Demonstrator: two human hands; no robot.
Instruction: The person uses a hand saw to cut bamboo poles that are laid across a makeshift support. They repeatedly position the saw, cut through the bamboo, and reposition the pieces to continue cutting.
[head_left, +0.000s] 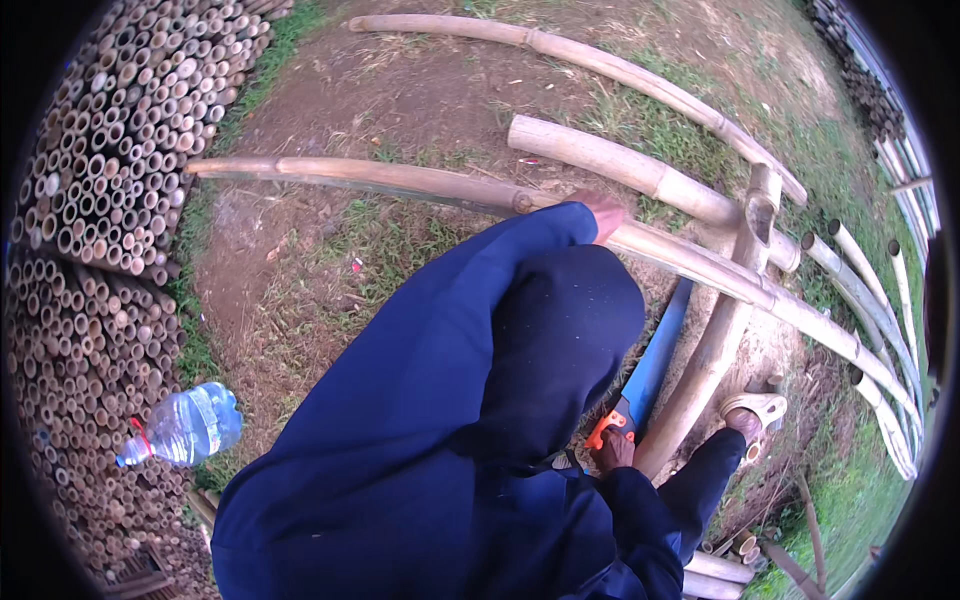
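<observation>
My left hand (pixel 600 215) is wrapped over a long bamboo pole (pixel 400 178) that runs across in front of me. My right hand (pixel 615 452) grips the orange handle of a handsaw (pixel 652 362). Its blue blade points away from me, and the tip reaches the near edge of the pole. Beside the saw, a thick bamboo support (pixel 705 360) slants up under the pole, with a notched upper end standing past it. My bent knee is between the two hands and hides part of the left wrist area.
Beyond lie a short thick bamboo piece (pixel 610 160) and a longer bamboo pole (pixel 610 65). Stacked bamboo (pixel 110 200) fills the left side. A clear plastic bottle (pixel 190 425) lies beside it. More poles (pixel 850 270) lie at right; my foot in a light clog (pixel 765 408) is near the support.
</observation>
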